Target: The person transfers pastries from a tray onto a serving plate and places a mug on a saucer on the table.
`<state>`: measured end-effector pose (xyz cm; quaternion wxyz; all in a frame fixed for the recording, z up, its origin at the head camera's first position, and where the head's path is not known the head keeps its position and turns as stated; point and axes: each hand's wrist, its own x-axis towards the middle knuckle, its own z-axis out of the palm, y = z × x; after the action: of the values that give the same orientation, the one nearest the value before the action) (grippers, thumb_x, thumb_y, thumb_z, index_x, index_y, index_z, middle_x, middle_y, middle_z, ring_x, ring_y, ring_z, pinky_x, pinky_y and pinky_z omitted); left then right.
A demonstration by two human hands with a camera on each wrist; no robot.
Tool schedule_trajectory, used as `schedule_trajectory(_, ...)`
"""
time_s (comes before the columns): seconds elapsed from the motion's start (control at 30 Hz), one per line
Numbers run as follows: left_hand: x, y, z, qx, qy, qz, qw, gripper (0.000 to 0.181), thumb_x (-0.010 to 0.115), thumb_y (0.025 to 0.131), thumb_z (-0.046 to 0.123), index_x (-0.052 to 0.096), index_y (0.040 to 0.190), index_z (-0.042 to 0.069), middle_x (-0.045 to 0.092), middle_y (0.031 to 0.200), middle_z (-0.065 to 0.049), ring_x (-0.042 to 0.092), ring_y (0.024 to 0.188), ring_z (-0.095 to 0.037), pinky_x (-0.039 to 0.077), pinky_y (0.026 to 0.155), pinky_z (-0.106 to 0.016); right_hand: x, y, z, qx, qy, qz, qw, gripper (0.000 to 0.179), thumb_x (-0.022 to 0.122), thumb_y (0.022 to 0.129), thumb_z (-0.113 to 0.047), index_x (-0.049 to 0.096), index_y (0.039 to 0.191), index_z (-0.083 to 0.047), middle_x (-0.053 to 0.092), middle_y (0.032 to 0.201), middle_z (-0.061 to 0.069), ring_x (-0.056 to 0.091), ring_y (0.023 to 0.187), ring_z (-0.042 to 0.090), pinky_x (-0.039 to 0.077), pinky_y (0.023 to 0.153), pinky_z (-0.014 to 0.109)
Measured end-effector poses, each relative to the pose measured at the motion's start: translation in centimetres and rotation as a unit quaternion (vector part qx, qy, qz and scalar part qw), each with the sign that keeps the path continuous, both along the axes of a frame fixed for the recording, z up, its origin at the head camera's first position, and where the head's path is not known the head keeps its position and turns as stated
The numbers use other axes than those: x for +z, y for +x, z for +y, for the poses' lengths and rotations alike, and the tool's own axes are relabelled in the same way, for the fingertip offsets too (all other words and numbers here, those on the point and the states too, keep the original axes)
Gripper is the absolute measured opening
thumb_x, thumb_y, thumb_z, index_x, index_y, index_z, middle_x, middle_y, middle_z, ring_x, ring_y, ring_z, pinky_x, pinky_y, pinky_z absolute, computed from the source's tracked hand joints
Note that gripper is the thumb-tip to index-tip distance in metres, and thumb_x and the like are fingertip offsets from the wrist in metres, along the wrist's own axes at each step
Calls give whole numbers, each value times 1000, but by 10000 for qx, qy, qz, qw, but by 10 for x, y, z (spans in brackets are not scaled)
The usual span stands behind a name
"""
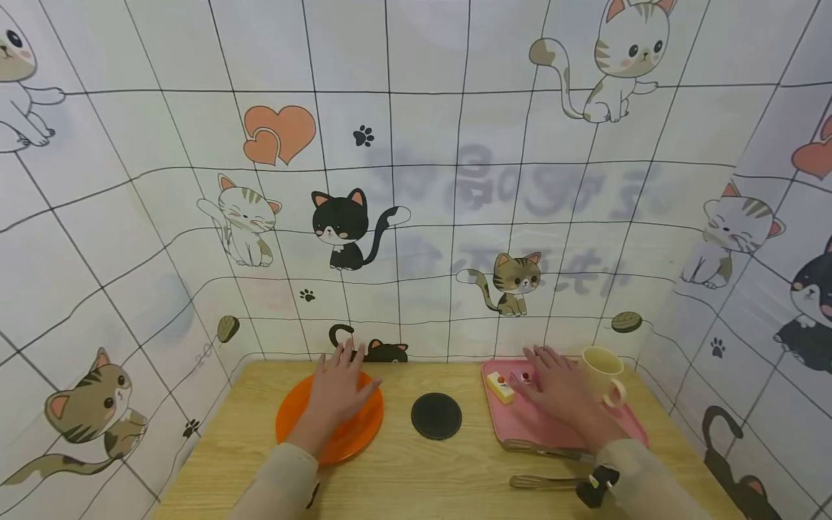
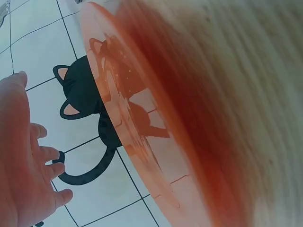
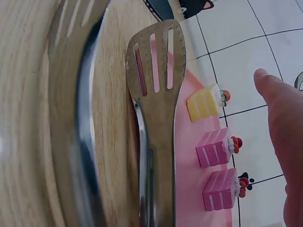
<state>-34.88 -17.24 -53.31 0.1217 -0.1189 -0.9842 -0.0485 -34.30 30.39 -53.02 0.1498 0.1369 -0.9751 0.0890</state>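
My left hand hovers over an orange plate with its fingers spread and nothing in it. In the left wrist view the plate has a glossy surface, and the hand is apart from it. Over a pink tray is my right hand, fingers extended and holding nothing. A yellow cake slice and two pink cake slices stand on that tray. Beside the right hand is a pale yellow mug, partly hidden by it.
Slotted metal tongs lie along the tray's near edge, and a second pair lies closer on the wooden table. Between plate and tray sits a round black coaster. A cat-print tiled sheet stands behind the table.
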Motion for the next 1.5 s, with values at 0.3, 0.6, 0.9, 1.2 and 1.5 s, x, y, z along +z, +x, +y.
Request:
schedule_trajectory(0.3,1,13,-10,-136,756,-274,9967,83,60,109,63,45,168,6,41,173,-23,37,159,-46,26,129,-70,-1,18,7,460,-695,207,9963,77,77,103,-50,56,158,0,55,159,29,50,148,54,38,120,74)
schedule_trajectory(0.6,-1,29,-28,-213,1317,-199,9909,75,69,107,53,52,161,3,47,167,-24,46,152,-48,35,124,-69,-7,38,17,381,-1720,-198,9842,70,83,101,-44,62,152,-2,63,152,24,56,141,50,43,116,72)
schedule_trajectory(0.9,-15,44,-60,-376,1561,227,9868,66,79,103,42,62,149,-3,57,156,-27,57,139,-51,46,116,-68,-6,65,29,112,-2153,-849,9728,72,75,105,-52,58,156,-5,61,153,24,55,142,50,45,112,76)
schedule_trajectory(1.2,-22,53,-86,-354,1698,-73,9848,70,80,103,43,60,153,-2,52,162,-28,52,145,-53,43,119,-70,-11,89,45,224,-2242,-933,9698,63,75,107,-44,60,151,-2,62,150,25,57,138,51,49,107,75)
schedule_trajectory(1.5,-27,56,-109,-549,1804,-371,9813,86,81,99,56,53,160,3,46,166,-28,48,149,-54,42,120,-71,-24,98,62,661,-1884,-191,9797,52,86,100,-27,67,144,-5,68,141,14,62,129,41,54,102,68)
